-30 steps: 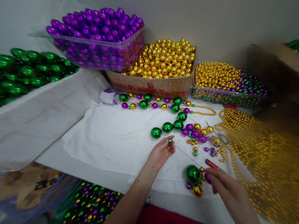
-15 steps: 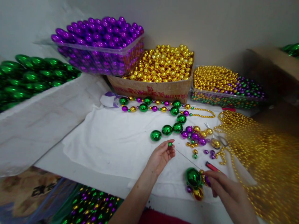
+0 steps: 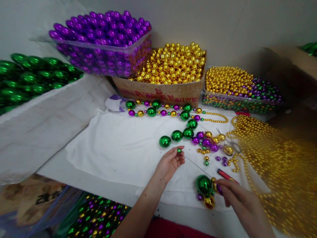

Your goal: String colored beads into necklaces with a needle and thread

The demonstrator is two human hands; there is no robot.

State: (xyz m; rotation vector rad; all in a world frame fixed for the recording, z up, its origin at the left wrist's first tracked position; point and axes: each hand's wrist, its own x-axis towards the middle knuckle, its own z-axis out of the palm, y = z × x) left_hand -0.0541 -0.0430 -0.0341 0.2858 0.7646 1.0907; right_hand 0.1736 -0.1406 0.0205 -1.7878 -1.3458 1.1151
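Note:
Between the thumb and finger of my left hand [image 3: 170, 163] is a small green bead [image 3: 179, 150]. A thin cord [image 3: 196, 165] runs taut from there down to my right hand [image 3: 239, 195], whose thumb and forefinger pinch it beside a small gold bead. Below the cord hangs or rests a cluster of a large green bead [image 3: 204, 185], a gold bead [image 3: 208, 202] and purple beads, close to my right fingers. Beyond my hands, loose large green beads [image 3: 176, 135] and purple beads [image 3: 206, 142] lie on the white cloth [image 3: 111, 148].
A finished-looking bead strand [image 3: 163, 113] lies at the back. Behind it stand a clear bin of purple beads [image 3: 99, 58], a cardboard box [image 3: 158, 91] of gold beads and a bin of mixed beads [image 3: 237, 97]. Scissors [image 3: 235, 147], a red-handled tool [image 3: 226, 175] and gold bead chains [image 3: 279, 165] are at right.
The view has shifted slightly. Both hands keep the same pinches, with the cord stretched between them and the bead cluster near the right hand.

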